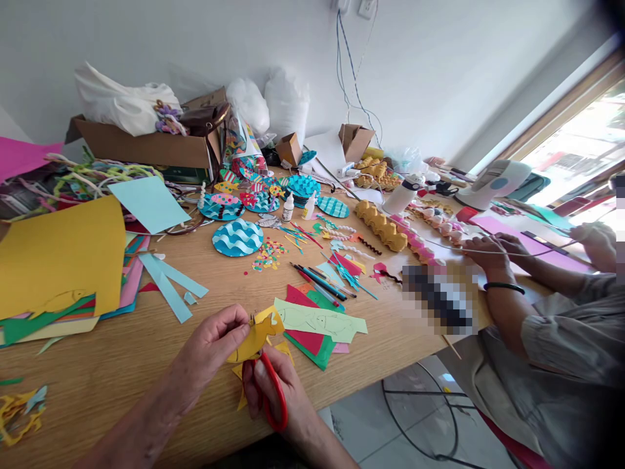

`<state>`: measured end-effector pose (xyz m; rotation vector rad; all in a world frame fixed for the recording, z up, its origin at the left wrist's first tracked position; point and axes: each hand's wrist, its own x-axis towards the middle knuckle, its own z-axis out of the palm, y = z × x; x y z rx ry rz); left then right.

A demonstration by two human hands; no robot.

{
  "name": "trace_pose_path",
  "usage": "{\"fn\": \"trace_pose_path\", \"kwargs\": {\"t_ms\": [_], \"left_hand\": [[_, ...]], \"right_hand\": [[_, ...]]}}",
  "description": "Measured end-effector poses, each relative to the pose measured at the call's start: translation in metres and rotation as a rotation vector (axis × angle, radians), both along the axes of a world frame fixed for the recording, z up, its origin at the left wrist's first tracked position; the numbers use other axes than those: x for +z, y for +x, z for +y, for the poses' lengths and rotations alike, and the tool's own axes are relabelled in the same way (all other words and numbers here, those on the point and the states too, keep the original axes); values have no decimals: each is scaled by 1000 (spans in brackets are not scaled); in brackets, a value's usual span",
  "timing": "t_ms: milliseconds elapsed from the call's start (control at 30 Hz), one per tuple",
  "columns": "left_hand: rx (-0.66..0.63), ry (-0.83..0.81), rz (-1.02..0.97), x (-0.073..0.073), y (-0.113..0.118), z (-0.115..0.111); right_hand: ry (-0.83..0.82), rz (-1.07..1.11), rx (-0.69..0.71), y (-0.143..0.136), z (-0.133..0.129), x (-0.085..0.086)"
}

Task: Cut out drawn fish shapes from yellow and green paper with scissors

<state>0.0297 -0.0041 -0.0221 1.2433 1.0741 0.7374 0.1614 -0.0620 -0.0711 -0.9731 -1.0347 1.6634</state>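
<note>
Between the thumb and fingers of my left hand (pixel 222 335) is a piece of yellow paper (pixel 254 335) with a fish outline drawn on it. My right hand (pixel 280 384) is wrapped round red-handled scissors (pixel 276 397), whose blades meet the paper's edge and are partly hidden by it. Yellow scraps lie beneath my right hand. Just beyond, a light green strip (pixel 317 320) with drawn fish rests over red paper (pixel 303 312) and green paper (pixel 319 358). Several pencils (pixel 319 283) lie behind that pile.
Coloured sheets with a large yellow sheet (pixel 58 254) are stacked at left, near paper scraps (pixel 22 417). Decorated blue discs (pixel 237 238), glue bottles (pixel 288 208) and egg-carton strips (pixel 381 225) stand further back. At right, a co-worker's hands (pixel 488 251) hold a thin strand.
</note>
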Motion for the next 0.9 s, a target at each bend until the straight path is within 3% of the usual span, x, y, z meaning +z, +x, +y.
{"fn": "trace_pose_path", "kwargs": {"t_ms": [900], "left_hand": [[-24,52,12,-3,1,-2]], "right_hand": [[-14,-93,-70,0,-2,15]]}}
